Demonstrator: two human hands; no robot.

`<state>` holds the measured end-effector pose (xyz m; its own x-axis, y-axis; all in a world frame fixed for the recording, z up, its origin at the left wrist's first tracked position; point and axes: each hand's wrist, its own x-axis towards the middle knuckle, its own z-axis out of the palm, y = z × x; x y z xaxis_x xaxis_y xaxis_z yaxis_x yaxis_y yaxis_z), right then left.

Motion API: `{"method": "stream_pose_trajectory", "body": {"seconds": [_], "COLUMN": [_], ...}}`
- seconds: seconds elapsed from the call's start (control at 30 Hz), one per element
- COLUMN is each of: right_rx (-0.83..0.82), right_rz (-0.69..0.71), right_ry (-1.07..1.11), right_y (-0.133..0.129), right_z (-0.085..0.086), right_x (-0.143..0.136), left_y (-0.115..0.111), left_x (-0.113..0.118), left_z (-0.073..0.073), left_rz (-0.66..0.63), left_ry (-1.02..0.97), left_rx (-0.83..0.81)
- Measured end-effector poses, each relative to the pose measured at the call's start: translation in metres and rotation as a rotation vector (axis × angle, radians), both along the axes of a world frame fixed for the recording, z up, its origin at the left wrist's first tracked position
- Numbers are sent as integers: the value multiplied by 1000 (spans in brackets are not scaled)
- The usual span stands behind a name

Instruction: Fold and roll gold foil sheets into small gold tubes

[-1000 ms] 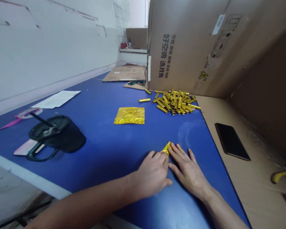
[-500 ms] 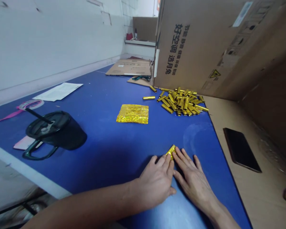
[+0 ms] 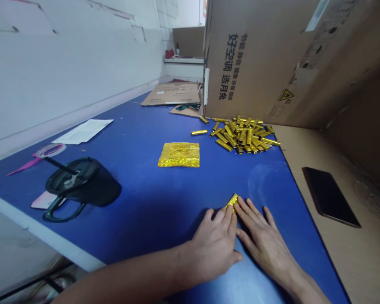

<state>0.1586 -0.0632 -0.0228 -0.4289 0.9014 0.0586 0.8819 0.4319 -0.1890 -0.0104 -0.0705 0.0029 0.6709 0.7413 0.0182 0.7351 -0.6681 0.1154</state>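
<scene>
A small piece of folded gold foil [image 3: 232,202] lies on the blue table at the front, partly hidden under my fingertips. My left hand [image 3: 217,240] reaches in from the left, palm down, its fingers extended and pressing on the near part of the foil, the thumb out to the side. Beside it, my right hand [image 3: 264,236] lies palm down with spread fingers, the fingertips touching the foil's right edge. Neither hand is wrapped round anything. Farther back sits a flat stack of gold foil sheets [image 3: 179,155]. Behind and to the right is a pile of gold foil tubes [image 3: 242,136].
A dark lidded mug [image 3: 88,183] with a straw stands at the left. Near it are white paper [image 3: 84,131] and a pink-edged tape roll [image 3: 50,150]. A large cardboard box [image 3: 256,63] rises behind the pile. At right, a phone [image 3: 330,196] lies on cardboard.
The camera view has shifted slightly, so the scene sits farther right and lower. Both hands stay pressed on the small foil piece, with almost no movement relative to it.
</scene>
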Motion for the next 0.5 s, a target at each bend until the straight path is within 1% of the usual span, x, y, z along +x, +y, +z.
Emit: {"method": "stream_pose_trajectory", "body": {"seconds": [0.33, 0.5], "right_rx": [27, 22], "right_rz": [4, 5], "right_ry": [17, -3], "right_y": [-1, -1], "right_z": [-2, -3], "right_x": [0, 0], "left_y": [-3, -4], "left_x": [6, 10], "left_z": [0, -1], "left_rz": [38, 87], "left_ry": [4, -14], "left_rx": [23, 39]}}
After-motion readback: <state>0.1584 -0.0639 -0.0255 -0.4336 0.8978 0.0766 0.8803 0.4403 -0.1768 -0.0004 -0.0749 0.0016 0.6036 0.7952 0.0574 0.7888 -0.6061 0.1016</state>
